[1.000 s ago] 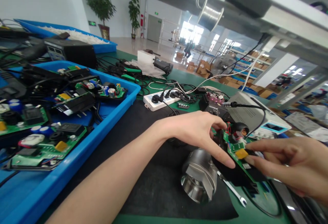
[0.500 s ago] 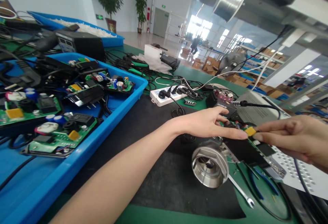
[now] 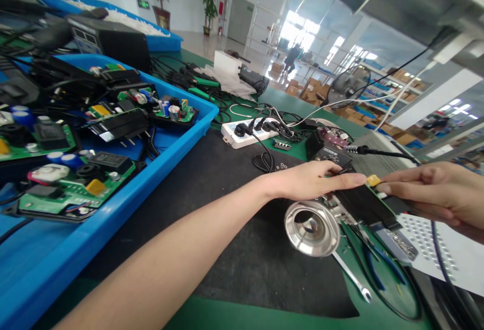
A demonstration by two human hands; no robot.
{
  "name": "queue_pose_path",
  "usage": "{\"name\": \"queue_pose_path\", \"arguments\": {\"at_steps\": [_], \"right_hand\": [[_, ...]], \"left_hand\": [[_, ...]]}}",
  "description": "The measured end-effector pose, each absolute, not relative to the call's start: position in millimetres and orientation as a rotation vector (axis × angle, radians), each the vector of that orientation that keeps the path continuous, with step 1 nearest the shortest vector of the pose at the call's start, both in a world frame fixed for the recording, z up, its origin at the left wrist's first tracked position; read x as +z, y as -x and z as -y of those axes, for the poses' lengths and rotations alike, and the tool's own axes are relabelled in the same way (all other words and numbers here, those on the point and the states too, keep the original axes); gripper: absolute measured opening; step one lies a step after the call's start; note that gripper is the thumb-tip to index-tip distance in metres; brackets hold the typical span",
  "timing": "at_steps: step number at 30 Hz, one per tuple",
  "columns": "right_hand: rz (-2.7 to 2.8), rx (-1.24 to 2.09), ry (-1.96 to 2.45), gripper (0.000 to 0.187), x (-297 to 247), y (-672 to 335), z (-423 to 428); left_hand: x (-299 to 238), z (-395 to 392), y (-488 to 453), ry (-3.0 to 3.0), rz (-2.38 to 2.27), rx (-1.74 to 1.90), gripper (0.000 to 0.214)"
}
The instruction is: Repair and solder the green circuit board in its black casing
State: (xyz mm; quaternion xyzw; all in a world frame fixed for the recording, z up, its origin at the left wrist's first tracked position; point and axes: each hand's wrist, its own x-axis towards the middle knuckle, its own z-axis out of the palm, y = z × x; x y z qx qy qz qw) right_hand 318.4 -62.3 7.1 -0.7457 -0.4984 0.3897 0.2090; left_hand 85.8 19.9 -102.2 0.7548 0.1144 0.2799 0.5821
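My left hand [image 3: 313, 181] reaches across the black mat, fingers stretched flat over a green circuit board [image 3: 361, 204] with a black underside. My right hand [image 3: 434, 194] comes in from the right, fingers pinched on the same board's far end beside a small yellow component [image 3: 373, 180]. The board is held level just above a shiny metal cup-shaped part [image 3: 312, 226]. Both hands grip the board between them.
A blue tray [image 3: 151, 169] of circuit boards fills the left. A white power strip [image 3: 247, 136] with plugged cables lies behind. A wrench [image 3: 350, 277] and pliers [image 3: 372, 259] lie right of the metal part. A grey perforated device [image 3: 427, 242] sits far right.
The board has been lifted and tilted flatter, so its black underside now shows. My view has shifted; the metal part now shows its open mouth.
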Motion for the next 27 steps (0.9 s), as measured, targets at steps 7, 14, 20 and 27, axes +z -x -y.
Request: {"name": "queue_pose_path", "arguments": {"at_steps": [7, 14, 20, 27], "right_hand": [[1.324, 1.089, 2.072, 0.061, 6.1, -327.6, 57.6], [1.383, 1.078, 2.067, 0.052, 4.9, -332.6, 58.3], [1.36, 1.065, 2.087, 0.06, 4.7, -332.3, 59.3], [1.393, 1.051, 2.081, 0.066, -0.6, -343.5, 53.7]], "left_hand": [[-104.7, -18.6, -90.8, -1.765, -0.279, 0.671, 0.063], [-104.3, -18.6, -89.2, -1.794, -0.286, 0.663, 0.062], [-105.1, -21.7, -88.8, -1.825, -0.244, 0.675, 0.065], [-102.5, -16.7, -87.6, -1.852, -0.325, 0.649, 0.071]]}}
